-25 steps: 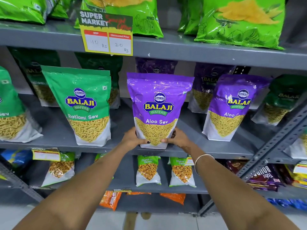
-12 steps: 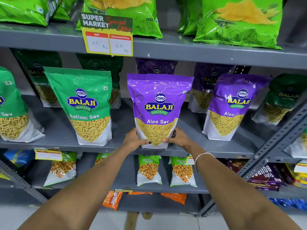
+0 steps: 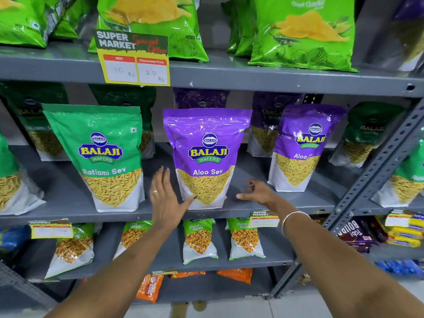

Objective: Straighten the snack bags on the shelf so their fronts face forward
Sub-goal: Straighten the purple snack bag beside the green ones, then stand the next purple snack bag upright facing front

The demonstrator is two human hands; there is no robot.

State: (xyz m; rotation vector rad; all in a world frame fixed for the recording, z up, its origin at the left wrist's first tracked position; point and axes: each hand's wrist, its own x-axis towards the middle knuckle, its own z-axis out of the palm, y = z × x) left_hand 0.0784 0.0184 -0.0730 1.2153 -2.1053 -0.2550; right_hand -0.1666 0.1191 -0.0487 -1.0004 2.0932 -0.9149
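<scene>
A purple Aloo Sev bag (image 3: 206, 143) stands upright at the front of the grey middle shelf (image 3: 68, 198), its front facing me. My left hand (image 3: 164, 198) is open just left of the bag, fingers spread, thumb tip touching its lower left corner. My right hand (image 3: 254, 191) hovers apart from the bag's right side, fingers loosely curled and holding nothing. A green Ratlami Sev bag (image 3: 103, 157) stands to the left and a second purple Aloo Sev bag (image 3: 302, 148) to the right, turned slightly.
More green and purple bags stand in the back row. Bright green chip bags (image 3: 302, 35) lie on the top shelf beside a price tag (image 3: 135, 58). Small Chana Garam packs (image 3: 199, 239) fill the lower shelf. A slotted metal upright (image 3: 376, 175) slants at right.
Both hands have let go of the centre Aloo Sev bag; the left moved up and left and opened, the right drew away to the right. The camera moved closer to the shelf.
</scene>
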